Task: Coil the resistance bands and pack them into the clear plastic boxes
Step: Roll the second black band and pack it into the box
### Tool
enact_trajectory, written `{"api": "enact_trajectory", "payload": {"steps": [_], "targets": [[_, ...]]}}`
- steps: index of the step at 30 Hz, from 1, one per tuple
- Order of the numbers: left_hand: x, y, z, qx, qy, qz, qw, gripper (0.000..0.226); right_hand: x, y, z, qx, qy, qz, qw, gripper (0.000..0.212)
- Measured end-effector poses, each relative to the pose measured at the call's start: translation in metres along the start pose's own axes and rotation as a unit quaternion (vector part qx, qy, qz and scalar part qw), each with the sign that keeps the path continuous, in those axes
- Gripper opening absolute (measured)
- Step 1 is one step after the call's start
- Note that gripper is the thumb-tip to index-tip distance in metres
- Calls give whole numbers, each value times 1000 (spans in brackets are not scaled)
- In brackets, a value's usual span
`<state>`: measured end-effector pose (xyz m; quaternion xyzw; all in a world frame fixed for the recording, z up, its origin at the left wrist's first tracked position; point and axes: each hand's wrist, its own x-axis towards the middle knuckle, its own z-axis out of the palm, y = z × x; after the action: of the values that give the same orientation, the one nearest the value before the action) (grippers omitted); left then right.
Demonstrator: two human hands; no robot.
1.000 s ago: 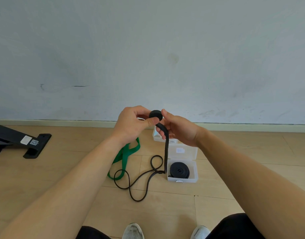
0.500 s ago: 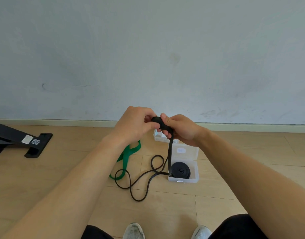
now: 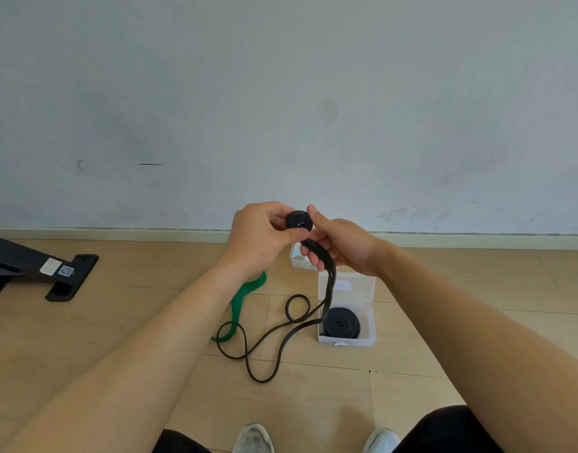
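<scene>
Both hands are raised above the floor on a thin black resistance band (image 3: pixel 266 338). Its wound start forms a small black coil (image 3: pixel 299 220), pinched by my left hand (image 3: pixel 261 237). My right hand (image 3: pixel 340 245) grips the double strand just below the coil. The rest of the band hangs down and lies in loops on the floor. An open clear plastic box (image 3: pixel 346 340) on the floor holds a coiled black band (image 3: pixel 341 323). A second clear box (image 3: pixel 297 259) sits behind my hands, mostly hidden. A green band (image 3: pixel 245 299) lies on the floor, partly under my left forearm.
A black metal stand foot (image 3: pixel 65 276) with a white label lies on the wooden floor at the left. A pale wall (image 3: pixel 281 109) closes off the far side. My shoes (image 3: pixel 253 438) and dark trouser knees show at the bottom edge.
The hands rolled the coil over, dipping and rising again. The coil faces the camera once more and looks slightly larger. The floor loops have shifted a little toward the box.
</scene>
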<state>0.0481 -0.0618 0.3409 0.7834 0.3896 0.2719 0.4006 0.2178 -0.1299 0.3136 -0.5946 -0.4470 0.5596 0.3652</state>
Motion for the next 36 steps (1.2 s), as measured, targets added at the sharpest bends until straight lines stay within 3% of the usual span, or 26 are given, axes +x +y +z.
{"api": "enact_trajectory", "payload": {"steps": [6,10,13,16,19,21,24,27,31,36], "targets": [[3,0,-10,187,-86,17,978,19,0,3,-2,-52,-4,25,998,71],[9,9,-11,323,-158,64,931,14,2,6,2,-61,-25,22,998,73],[12,13,-4,365,-171,81,912,14,3,10,4,-20,-44,24,999,56],[12,9,-2,305,-139,81,939,15,2,15,-1,69,-62,15,996,47],[4,2,1,101,-85,42,990,22,2,17,-3,149,-74,-33,985,47],[-4,-1,7,-36,-55,11,998,26,2,17,-2,185,-78,-55,978,51],[-3,-2,11,-140,-21,-19,990,28,3,17,1,233,-88,-77,965,54],[2,4,6,-135,-20,-9,991,26,0,16,0,259,-96,-81,958,48],[4,10,0,-78,-48,3,996,25,-2,12,-4,206,-124,-66,968,46],[4,10,-5,-17,-82,-5,996,27,0,13,-7,139,-141,-18,980,70]]}}
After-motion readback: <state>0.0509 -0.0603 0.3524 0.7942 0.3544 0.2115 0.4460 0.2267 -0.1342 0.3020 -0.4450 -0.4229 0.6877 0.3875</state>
